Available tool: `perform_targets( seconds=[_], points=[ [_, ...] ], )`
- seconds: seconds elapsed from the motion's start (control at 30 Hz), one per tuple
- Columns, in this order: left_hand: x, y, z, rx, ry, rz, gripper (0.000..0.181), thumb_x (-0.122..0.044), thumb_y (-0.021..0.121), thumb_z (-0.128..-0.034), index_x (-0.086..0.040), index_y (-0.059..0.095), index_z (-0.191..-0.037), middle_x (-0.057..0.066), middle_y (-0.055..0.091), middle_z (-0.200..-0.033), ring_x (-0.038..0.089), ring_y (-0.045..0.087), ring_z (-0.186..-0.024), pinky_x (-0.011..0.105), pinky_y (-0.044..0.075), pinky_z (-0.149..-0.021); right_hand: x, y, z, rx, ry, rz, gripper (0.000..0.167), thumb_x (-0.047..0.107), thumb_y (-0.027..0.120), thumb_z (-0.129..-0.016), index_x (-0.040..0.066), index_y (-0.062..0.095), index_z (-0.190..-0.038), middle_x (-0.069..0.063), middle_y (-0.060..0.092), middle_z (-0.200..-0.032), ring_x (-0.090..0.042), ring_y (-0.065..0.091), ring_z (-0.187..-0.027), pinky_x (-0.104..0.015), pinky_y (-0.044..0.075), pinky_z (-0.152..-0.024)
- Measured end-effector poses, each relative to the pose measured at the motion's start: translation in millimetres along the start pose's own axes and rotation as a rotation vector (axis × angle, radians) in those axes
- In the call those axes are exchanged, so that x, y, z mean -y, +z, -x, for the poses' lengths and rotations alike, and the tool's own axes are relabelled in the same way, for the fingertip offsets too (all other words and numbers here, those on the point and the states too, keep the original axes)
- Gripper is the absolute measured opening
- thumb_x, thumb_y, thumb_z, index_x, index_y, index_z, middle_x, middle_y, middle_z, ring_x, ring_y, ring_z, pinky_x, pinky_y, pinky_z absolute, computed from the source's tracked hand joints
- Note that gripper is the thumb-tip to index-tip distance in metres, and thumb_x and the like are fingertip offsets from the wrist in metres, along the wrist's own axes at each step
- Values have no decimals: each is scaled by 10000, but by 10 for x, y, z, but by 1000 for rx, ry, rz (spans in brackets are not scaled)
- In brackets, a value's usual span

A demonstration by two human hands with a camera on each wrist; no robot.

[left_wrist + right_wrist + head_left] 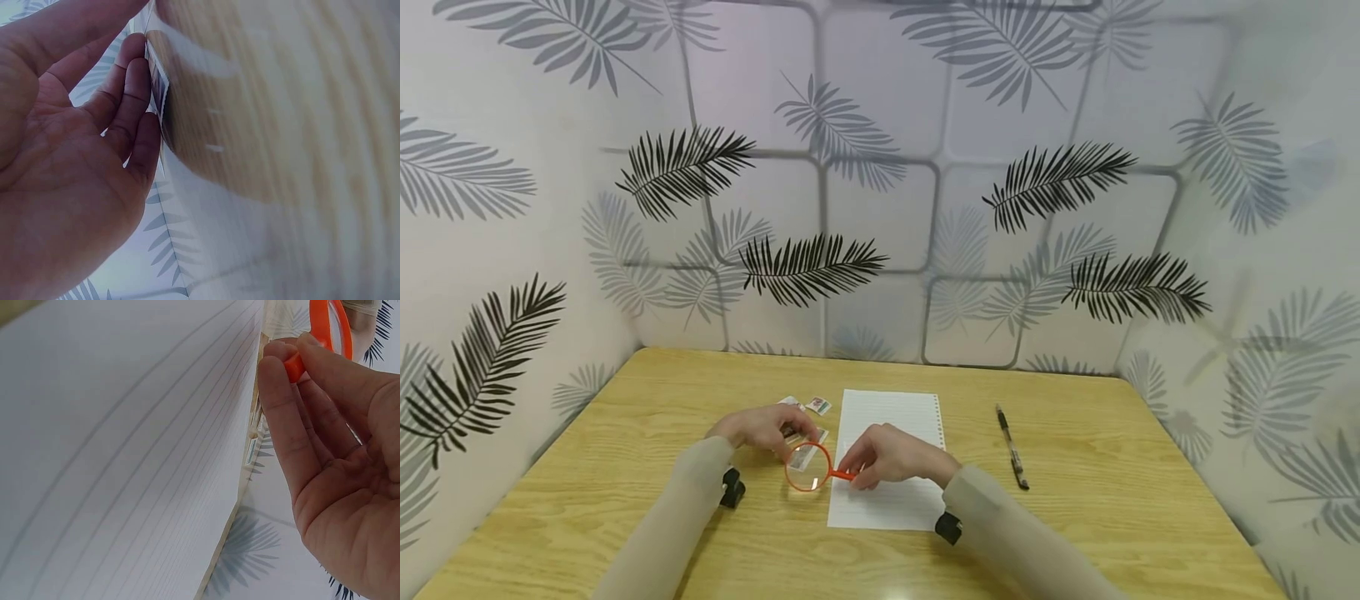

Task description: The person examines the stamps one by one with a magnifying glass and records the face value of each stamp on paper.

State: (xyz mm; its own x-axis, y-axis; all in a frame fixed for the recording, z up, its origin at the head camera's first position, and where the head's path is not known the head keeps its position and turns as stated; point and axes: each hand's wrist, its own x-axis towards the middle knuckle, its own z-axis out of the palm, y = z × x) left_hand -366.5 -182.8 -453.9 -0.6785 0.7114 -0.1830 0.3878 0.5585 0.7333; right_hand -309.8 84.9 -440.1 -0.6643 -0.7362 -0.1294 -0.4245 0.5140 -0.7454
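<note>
An orange-rimmed magnifying glass (pixel 787 467) is held by its handle in my right hand (pixel 891 456), pinched between thumb and fingers over the lined sheet (pixel 887 508). In the right wrist view the right hand (pixel 337 419) grips the orange handle (pixel 294 367). The lens is left of the sheet, beside my left hand (pixel 765 428). Under that hand lie small printed pieces (pixel 818 437), partly hidden by its fingers. In the left wrist view the left hand (pixel 81 137) has its fingertips at a small picture piece (pixel 160 84) on the table, fingers gently bent.
A black pen (pixel 1013 448) lies on the wooden table (pixel 1075 517) to the right of the sheet. Another small printed piece (pixel 818 406) lies behind my left hand, near the sheet's left edge. A leaf-patterned wall covering (pixel 880 217) stands behind the table and at both sides.
</note>
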Motion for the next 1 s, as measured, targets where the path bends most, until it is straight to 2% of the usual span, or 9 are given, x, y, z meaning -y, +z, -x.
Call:
perform_targets(
  seconds=[0.3, 0.67, 0.87, 1.0],
  points=[
    [-8, -1, 3, -2, -11, 8, 434, 70, 755, -686, -69, 693, -1092, 22, 658, -1130, 191, 511, -1132, 446, 359, -1087, 7, 9, 11, -3, 15, 5, 223, 16, 754, -828, 78, 767, -1041, -21, 743, -853, -62, 656, -666, -221, 541, -607],
    [-10, -7, 2, -7, -4, 15, 473, 97, 750, -656, -63, 692, -1098, 27, 679, -1104, 171, 526, -1091, 401, 385, -1051, -3, -1, 19, -2, -6, -10, 227, -5, 745, -828, 70, 764, -1042, -32, 744, -862, -60, 654, -681, -220, 544, -614],
    [-26, 4, -8, -7, -10, 13, 482, 105, 752, -658, -57, 688, -1108, 87, 690, -1106, 158, 530, -1041, 382, 406, -1009, -3, -5, 28, -5, -9, -4, 233, -10, 739, -830, 64, 760, -1050, -26, 741, -861, -54, 652, -683, -216, 543, -616],
    [-40, 3, -9, -4, -8, 15, 460, 100, 751, -670, -39, 693, -1105, 100, 689, -1103, 195, 524, -1027, 392, 412, -993, -10, -7, 37, -11, -1, 1, 231, -5, 740, -831, 64, 761, -1050, -19, 741, -865, -48, 652, -682, -210, 540, -617]
  ],
)
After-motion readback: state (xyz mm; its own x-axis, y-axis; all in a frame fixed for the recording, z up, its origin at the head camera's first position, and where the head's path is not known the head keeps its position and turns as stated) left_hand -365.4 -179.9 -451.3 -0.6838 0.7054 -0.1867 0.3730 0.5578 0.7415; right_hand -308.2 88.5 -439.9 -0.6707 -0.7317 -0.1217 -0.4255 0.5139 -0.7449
